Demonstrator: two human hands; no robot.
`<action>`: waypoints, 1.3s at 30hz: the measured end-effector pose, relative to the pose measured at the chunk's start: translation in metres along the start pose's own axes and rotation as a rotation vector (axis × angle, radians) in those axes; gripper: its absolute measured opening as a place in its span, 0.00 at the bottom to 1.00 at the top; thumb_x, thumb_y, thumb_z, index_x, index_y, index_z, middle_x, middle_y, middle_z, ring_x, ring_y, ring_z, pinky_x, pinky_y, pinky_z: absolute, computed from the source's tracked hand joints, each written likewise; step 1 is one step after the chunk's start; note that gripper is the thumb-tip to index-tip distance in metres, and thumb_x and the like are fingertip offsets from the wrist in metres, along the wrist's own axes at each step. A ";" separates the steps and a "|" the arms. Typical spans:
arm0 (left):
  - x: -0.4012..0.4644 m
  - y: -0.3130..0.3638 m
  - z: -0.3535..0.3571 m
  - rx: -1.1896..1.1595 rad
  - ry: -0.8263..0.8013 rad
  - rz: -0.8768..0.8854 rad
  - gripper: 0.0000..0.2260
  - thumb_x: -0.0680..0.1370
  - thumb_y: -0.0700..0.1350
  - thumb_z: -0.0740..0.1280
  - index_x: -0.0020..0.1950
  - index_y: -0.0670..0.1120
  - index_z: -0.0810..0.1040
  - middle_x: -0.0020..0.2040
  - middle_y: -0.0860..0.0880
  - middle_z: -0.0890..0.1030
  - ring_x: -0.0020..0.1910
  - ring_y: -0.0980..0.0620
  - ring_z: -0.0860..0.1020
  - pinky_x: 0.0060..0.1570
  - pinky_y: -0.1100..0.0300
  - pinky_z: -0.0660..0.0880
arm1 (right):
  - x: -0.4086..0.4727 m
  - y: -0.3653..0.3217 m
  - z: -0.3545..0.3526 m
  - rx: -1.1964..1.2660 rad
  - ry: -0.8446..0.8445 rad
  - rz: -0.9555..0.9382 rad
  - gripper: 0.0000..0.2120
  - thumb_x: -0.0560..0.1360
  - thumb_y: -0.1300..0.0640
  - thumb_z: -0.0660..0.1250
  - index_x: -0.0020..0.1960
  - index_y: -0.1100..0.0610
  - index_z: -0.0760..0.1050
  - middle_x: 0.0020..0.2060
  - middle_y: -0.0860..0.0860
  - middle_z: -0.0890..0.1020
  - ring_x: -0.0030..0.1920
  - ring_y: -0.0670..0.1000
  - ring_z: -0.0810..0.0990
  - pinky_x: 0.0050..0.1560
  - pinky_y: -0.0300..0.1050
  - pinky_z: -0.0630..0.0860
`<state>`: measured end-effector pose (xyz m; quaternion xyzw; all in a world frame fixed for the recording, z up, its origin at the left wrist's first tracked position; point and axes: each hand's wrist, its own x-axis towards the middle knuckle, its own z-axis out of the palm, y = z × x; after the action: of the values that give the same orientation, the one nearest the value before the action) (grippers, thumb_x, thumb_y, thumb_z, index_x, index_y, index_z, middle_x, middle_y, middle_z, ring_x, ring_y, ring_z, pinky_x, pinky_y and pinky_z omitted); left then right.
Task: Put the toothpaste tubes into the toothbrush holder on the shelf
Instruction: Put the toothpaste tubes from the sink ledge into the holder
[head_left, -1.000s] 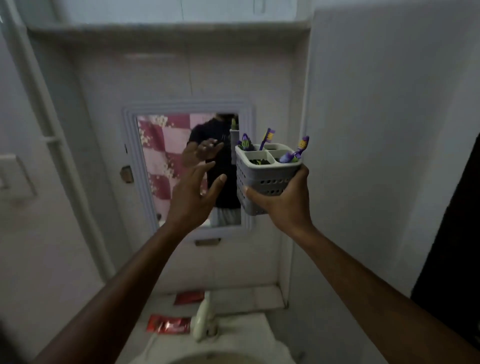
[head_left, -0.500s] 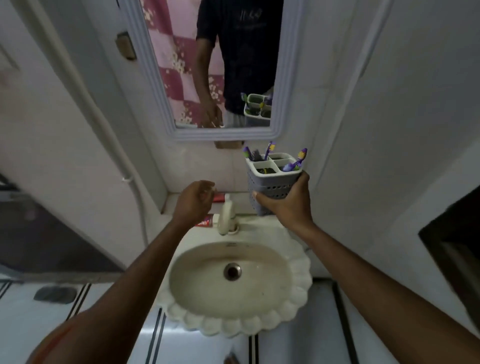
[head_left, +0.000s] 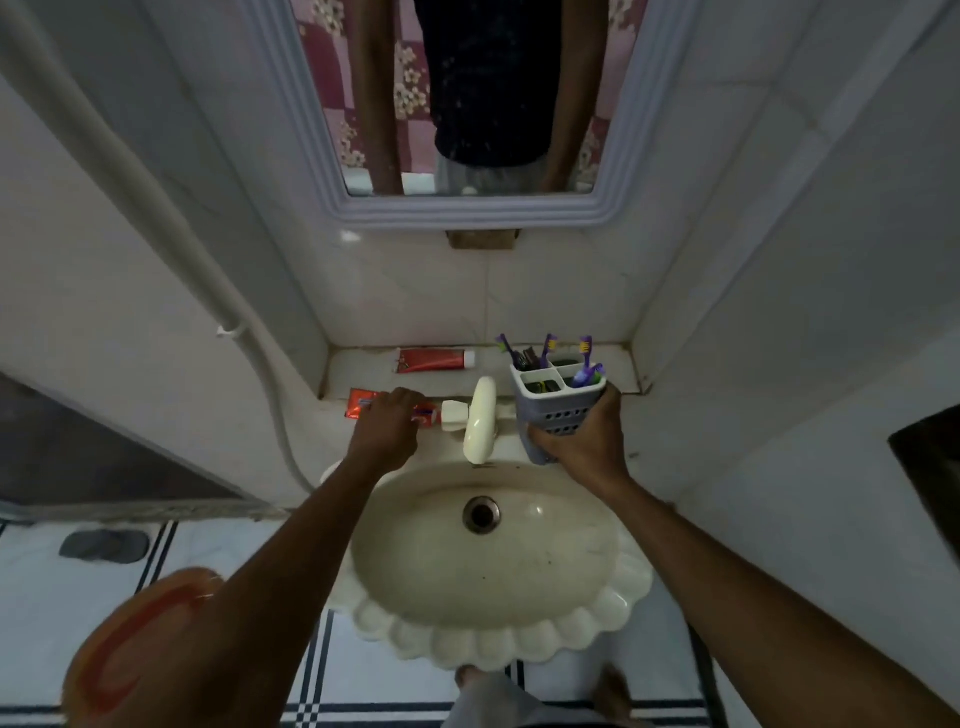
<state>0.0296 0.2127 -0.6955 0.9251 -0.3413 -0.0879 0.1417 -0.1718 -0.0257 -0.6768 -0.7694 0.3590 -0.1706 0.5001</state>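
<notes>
Near toothpaste tube (head_left: 358, 404) lies along the shelf's front edge, cap toward the tap (head_left: 480, 418); second tube (head_left: 435, 359) at the back edge. Left hand (head_left: 387, 428), fingers curled over the near tube. Right hand (head_left: 582, 441) clasps the toothbrush holder (head_left: 558, 405). Advisable: pinch mid-body, lift, insert upright into a free compartment.

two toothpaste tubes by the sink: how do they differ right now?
The near toothpaste tube lies at the ledge's front edge beside the tap; the far toothpaste tube lies back by the wall. The left hand covers the near tube's middle; the far tube is untouched and fully visible. The near tube's white cap looks bigger. Both are red, lie flat with caps pointing right, and neither is in the toothbrush holder that the right hand holds.
</notes>
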 end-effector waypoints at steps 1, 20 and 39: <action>0.004 -0.002 0.003 0.041 -0.026 0.024 0.20 0.78 0.37 0.72 0.70 0.47 0.79 0.66 0.44 0.82 0.61 0.41 0.79 0.57 0.47 0.75 | 0.001 0.003 0.004 0.011 0.000 -0.002 0.57 0.60 0.53 0.93 0.79 0.56 0.63 0.66 0.46 0.78 0.60 0.41 0.82 0.53 0.28 0.81; 0.016 -0.008 0.013 0.028 -0.028 -0.152 0.12 0.82 0.48 0.67 0.64 0.46 0.76 0.57 0.42 0.79 0.53 0.40 0.80 0.54 0.44 0.79 | 0.002 0.009 0.024 -0.025 0.022 0.014 0.62 0.60 0.41 0.88 0.81 0.54 0.55 0.73 0.51 0.71 0.73 0.54 0.77 0.69 0.52 0.83; 0.049 0.191 -0.128 0.036 -0.039 0.234 0.10 0.79 0.45 0.73 0.60 0.50 0.83 0.53 0.48 0.85 0.50 0.47 0.83 0.49 0.48 0.83 | -0.009 -0.006 -0.003 0.119 0.018 0.123 0.49 0.58 0.36 0.89 0.67 0.47 0.64 0.61 0.46 0.83 0.59 0.49 0.86 0.57 0.48 0.86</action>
<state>-0.0163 0.0674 -0.5161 0.8795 -0.4510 -0.0827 0.1279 -0.1772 -0.0192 -0.6691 -0.7132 0.3994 -0.1676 0.5511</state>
